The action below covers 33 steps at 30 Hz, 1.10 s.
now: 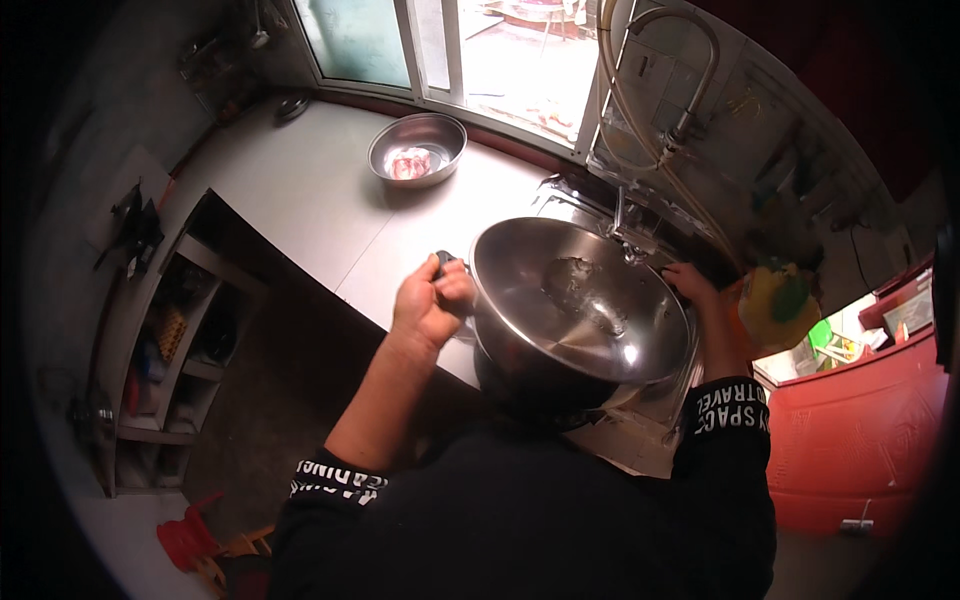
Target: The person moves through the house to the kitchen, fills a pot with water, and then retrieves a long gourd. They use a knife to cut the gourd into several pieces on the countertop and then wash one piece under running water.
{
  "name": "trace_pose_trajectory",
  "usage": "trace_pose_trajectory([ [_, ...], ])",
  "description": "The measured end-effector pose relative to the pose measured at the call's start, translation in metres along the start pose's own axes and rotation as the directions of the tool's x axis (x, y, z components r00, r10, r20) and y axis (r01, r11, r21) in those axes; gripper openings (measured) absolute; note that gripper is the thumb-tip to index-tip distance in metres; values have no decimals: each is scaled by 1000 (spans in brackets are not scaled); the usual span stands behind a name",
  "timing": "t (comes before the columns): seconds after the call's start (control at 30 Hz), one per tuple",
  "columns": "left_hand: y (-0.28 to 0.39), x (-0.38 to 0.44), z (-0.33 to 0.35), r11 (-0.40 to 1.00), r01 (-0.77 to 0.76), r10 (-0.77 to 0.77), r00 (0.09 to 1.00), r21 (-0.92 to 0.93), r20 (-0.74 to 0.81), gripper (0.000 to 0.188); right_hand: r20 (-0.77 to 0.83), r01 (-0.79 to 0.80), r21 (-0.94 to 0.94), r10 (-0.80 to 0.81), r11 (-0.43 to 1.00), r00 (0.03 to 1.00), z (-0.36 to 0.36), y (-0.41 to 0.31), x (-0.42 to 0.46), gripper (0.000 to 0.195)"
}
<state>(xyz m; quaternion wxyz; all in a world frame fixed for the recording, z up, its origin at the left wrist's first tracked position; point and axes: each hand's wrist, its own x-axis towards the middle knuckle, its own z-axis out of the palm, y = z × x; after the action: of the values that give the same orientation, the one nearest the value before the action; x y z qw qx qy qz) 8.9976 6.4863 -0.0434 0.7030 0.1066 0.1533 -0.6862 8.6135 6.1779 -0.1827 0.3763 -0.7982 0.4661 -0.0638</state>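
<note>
A large stainless steel pot (517, 300) is tilted over the sink area in front of me. A little clear liquid (592, 300), apparently water, shows inside it. My left hand (435, 304) is closed around the pot's dark side handle (444, 259). On the far right side, my right hand (690, 283) grips the pot near its rim; the handle there is hidden. Just beyond the rim is a metal faucet (636, 244). Farther back on the counter, a steel bowl (450, 169) contains a piece of raw meat (409, 163).
The pale counter (300, 187) runs left below a sliding window (356, 45). A tall gooseneck spout (712, 67) and hose (611, 67) rise behind the sink (664, 409). Open shelves (176, 352) stand at left, and a red panel (847, 450) at right. A red stool (184, 536) sits lower left.
</note>
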Motion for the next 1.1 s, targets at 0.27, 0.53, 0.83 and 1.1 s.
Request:
trace_pose_trajectory([
  [0.27, 56, -66, -14, 981, -2, 2, 1000, -195, 2, 23, 86, -143, -130, 155, 981, 984, -4, -125, -50, 22],
  [0.53, 82, -124, -129, 998, 54, -55, 998, 30, 25, 30, -443, 2, -277, -130, 961, 887, 10, -284, -175, 29],
  [0.83, 109, -110, -46, 963, -35, -67, 930, 268, 363, 48, -676, 108, 394, 208, 913, 707, 81, -199, -198, 27],
  [1.1, 118, -90, 38, 975, 40, -95, 964, 217, 247, 25, -450, 52, 566, 256, 823, 856, 152, -162, -157, 16],
])
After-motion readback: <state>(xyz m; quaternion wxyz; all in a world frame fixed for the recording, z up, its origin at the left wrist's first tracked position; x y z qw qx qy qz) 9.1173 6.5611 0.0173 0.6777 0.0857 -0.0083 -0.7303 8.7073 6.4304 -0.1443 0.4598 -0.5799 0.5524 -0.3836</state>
